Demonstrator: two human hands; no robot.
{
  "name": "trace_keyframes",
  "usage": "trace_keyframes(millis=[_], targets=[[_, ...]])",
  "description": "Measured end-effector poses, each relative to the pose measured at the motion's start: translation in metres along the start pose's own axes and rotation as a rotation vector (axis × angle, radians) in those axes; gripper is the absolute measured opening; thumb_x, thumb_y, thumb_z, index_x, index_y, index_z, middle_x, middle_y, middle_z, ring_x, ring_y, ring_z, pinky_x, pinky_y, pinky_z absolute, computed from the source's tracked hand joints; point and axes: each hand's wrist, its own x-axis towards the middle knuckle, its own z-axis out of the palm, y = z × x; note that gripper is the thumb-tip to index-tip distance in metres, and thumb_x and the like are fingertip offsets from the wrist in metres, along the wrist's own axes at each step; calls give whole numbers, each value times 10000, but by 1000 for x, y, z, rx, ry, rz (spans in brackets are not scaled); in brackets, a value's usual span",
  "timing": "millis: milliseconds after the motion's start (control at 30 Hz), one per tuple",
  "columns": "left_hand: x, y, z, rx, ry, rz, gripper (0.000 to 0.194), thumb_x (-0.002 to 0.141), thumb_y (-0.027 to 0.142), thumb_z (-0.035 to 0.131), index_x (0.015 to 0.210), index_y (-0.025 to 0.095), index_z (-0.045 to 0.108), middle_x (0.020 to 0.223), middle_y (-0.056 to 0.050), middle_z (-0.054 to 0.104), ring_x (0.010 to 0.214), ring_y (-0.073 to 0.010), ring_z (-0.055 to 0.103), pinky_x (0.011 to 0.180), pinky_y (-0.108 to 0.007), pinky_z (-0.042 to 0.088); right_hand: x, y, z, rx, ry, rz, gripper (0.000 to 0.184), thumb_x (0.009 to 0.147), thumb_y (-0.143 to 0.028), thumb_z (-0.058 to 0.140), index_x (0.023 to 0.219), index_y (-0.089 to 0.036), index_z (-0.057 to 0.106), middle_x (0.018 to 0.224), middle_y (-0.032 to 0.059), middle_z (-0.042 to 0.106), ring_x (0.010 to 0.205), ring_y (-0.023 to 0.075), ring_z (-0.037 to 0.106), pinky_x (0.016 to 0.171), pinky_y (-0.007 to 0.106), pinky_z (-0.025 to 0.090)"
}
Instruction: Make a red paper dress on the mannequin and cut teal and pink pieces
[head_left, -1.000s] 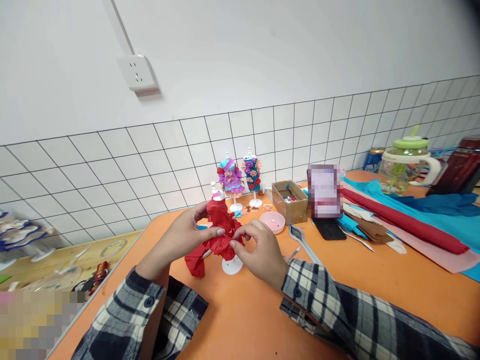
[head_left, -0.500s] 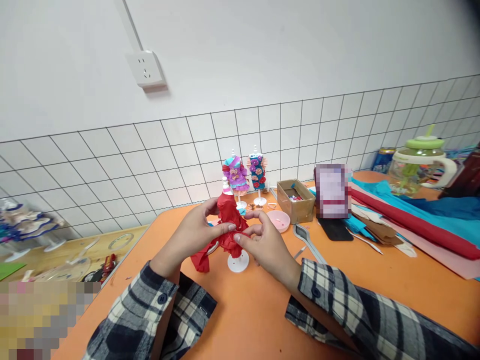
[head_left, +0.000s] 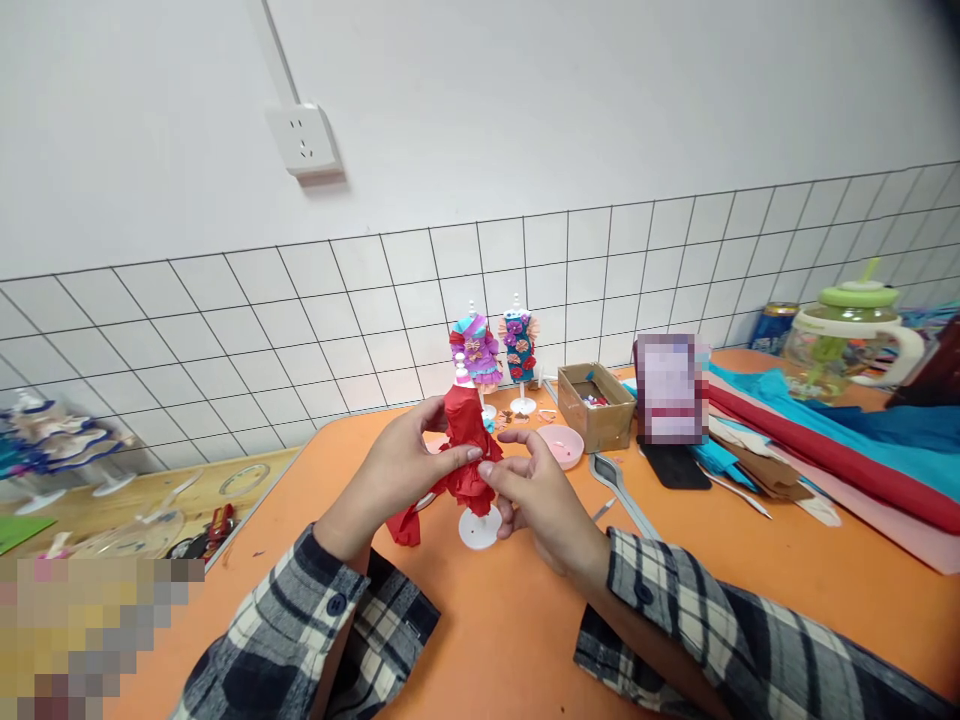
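A small white dress-form mannequin [head_left: 480, 530] stands on the table, wearing a red crinkled dress [head_left: 465, 412] with a ruffled lower part. My left hand [head_left: 405, 468] wraps the dress from the left, its thumb pressed across the front at the waist. From the right, my right hand [head_left: 546, 500] pinches the ruffle between thumb and index finger; the fingertips partly cover what they grip. A loose red piece [head_left: 405, 527] trails on the table beneath my left hand. Behind stand two more dressed mannequins, one in a purple dress [head_left: 478, 362], one in a teal dress [head_left: 519, 345] with flowers.
Right of the mannequins are a pink dish [head_left: 564, 446], a cardboard box [head_left: 600, 415], grey-handled tweezers [head_left: 622, 492] and a propped phone [head_left: 670, 390]. Farther right lie coloured paper sheets [head_left: 832, 440] and a lidded jug [head_left: 840, 340]. A tiled wall [head_left: 337, 310] bounds the back.
The view has shifted slightly, so everything sits a little lower and to the right. My right fingers have moved slightly on the ruffle; my left hand keeps its hold.
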Motion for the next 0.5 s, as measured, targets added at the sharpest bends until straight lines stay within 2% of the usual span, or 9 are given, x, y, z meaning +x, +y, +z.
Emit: trace_keyframes(millis=[133,300,500], targets=[[0,2,1,-3,-5,5,381,770,364,713,1112,216,630,1073,-45,715,1027,-266,647,903,-397,503,2,0,-2,132,-36,25,597,642,-308,781,1097,-242,400,620,-101,539,447,67,431,366,165,416],[1,0,1,-2,6,11,369,780,358,703,1111,214,626,1087,-45,709,1035,-258,639,914,-394,495,4,5,-4,347,-101,52,542,619,-197,757,1059,-243,444,676,-101,508,450,31,352,330,106,251],[0,0,3,39,33,-12,406,782,373,691,1148,215,619,1105,-56,708,1054,-275,629,917,-416,493,1,9,-1,185,-45,-25,500,706,-350,735,1080,-249,419,640,-99,512,399,44,358,316,133,220]])
